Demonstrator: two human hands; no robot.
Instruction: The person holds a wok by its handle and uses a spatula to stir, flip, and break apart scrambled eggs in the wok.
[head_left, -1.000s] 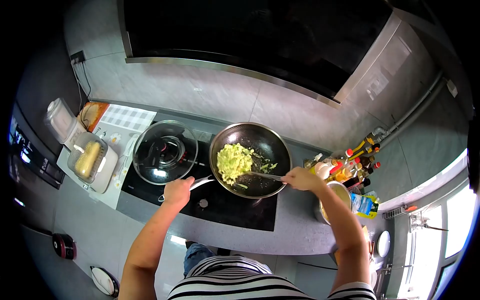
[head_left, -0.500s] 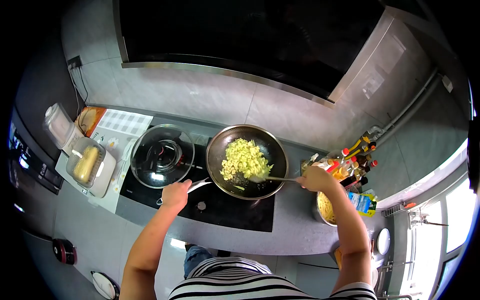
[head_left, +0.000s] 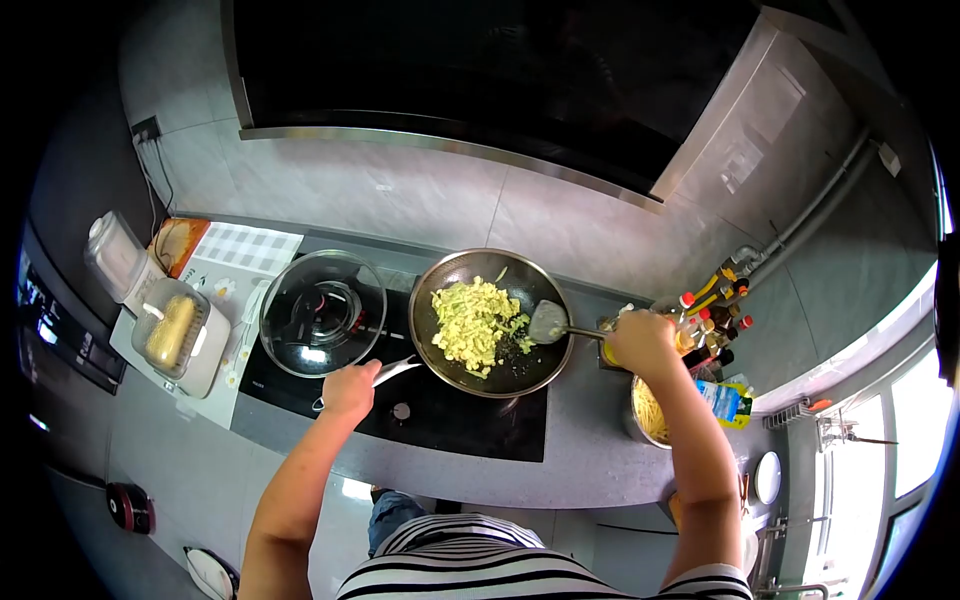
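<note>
A long metal spatula with a broad flat blade [head_left: 548,322] lies to the left of the right hand [head_left: 642,343]. Its long axis runs nearly crosswise, blade pointing left and tilting slightly away from the person, handle leading back into that hand. The right hand is curled into a fist around the handle end; how each finger sits cannot be told. The blade is inside a round, dark wok with a pale metal rim [head_left: 535,283], just beside a heap of chopped, pale yellow-green food [head_left: 472,322] on the side farther from the right hand.

The wok sits to the right of the left hand [head_left: 350,390] and a little beyond it. Its silvery handle [head_left: 396,370] points left and slightly toward the person, and the left hand is closed around its end.

Just beyond the left hand, a round clear lid with a thin bright rim [head_left: 322,268] covers part of a black glass hob [head_left: 460,425]. On the near side of the right hand, partly behind the forearm, stands a metal pot [head_left: 635,430] holding thin yellow strips [head_left: 652,410]. Past the right hand, farther right, cluster bottles with red and dark caps [head_left: 698,340]
</note>
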